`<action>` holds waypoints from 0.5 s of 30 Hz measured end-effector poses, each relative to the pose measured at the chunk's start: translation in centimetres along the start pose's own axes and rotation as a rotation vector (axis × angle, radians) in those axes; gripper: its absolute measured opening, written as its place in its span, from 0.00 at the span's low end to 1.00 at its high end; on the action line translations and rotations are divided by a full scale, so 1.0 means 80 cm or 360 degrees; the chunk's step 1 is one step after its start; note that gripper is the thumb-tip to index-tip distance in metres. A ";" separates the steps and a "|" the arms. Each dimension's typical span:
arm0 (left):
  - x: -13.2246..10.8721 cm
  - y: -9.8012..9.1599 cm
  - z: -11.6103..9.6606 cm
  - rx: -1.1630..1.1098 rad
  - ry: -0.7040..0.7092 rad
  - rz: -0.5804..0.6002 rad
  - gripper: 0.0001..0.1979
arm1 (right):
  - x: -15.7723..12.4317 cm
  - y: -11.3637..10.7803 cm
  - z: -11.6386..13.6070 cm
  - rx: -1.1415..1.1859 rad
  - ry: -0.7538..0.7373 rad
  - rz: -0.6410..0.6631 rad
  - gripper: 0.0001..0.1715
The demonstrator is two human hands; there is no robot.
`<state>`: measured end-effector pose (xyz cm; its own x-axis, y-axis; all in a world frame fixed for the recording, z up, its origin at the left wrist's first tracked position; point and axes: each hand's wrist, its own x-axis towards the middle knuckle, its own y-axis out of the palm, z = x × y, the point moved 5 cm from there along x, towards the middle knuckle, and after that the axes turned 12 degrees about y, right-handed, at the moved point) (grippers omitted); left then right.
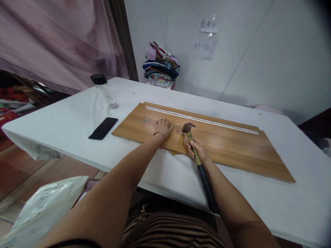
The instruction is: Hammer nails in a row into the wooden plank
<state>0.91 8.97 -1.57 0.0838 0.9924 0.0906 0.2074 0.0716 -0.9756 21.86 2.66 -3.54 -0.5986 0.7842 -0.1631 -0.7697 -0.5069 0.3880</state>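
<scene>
My right hand (197, 149) is wrapped round the handle of a claw hammer (198, 159), close below its rusty head. The head is at the wooden board (232, 148), near some small dark marks in its surface. Flat on the board to the left lies my left hand (162, 127), fingers stretched out and a bracelet on the wrist. A few nails (145, 120) rest on the board just left of that hand. Two white strips (201, 119) run along the far side of the board.
A black phone (103, 128) lies left of the board on the white-covered table (77, 106). Behind it stands a clear bottle (106, 92) with a black lid. Folded cloths (161, 65) are stacked by the wall. A plastic bag (49, 203) is at the lower left.
</scene>
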 end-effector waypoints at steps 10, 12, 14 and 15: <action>-0.001 -0.002 -0.002 0.0007 0.0012 -0.0018 0.24 | -0.002 0.000 0.000 -0.0004 0.0000 -0.0001 0.21; -0.001 -0.001 -0.001 0.0003 0.0014 -0.0021 0.24 | -0.001 0.001 0.000 -0.0020 0.0013 0.0009 0.21; 0.000 -0.001 -0.001 -0.0004 0.0016 -0.0029 0.23 | -0.001 0.001 0.000 -0.0044 0.0022 0.0021 0.21; 0.000 0.000 -0.001 -0.0008 0.0016 -0.0032 0.23 | -0.001 0.001 0.000 -0.0049 0.0020 0.0020 0.20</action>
<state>0.98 8.94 -1.53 0.0892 0.9897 0.1120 0.2141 0.0908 -0.9726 21.83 2.54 -3.48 -0.6108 0.7733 -0.1700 -0.7686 -0.5275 0.3620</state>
